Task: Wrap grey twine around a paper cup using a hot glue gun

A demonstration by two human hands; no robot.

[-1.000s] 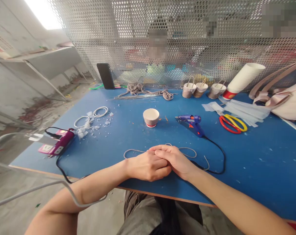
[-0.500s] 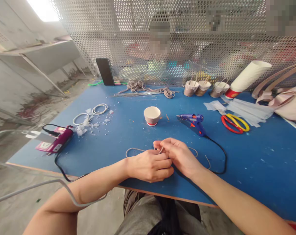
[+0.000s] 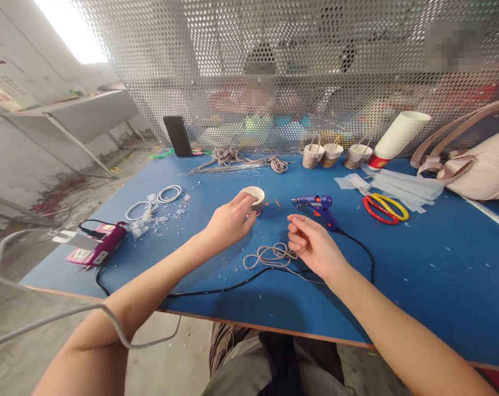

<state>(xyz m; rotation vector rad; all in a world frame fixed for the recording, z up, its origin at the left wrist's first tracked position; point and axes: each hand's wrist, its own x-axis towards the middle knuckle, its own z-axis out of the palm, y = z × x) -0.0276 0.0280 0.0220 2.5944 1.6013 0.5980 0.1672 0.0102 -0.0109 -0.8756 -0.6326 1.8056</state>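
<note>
A small paper cup (image 3: 255,193), wrapped in cord below its rim, stands upright mid-table. The fingers of my left hand (image 3: 232,219) are on its near left side, gripping it. My right hand (image 3: 313,245) is raised with curled fingers, thumb and forefinger together; anything between them is too small to make out. Beside and below it lies a loose tangle of thin grey-brown cord (image 3: 269,256). The blue glue gun (image 3: 321,206) rests on its side just beyond my right hand.
Scissors (image 3: 385,208), translucent strips (image 3: 406,187) and stacked cups (image 3: 400,140) lie right. Three wrapped cups (image 3: 330,155), cord bundles (image 3: 226,157) and a phone (image 3: 177,136) line the back mesh. A purple power strip (image 3: 96,246) and white rings (image 3: 169,193) are left.
My hands have parted. The left has gone forward to the cup and taken hold of it; the right has risen slightly. The cord now lies bunched on the table.
</note>
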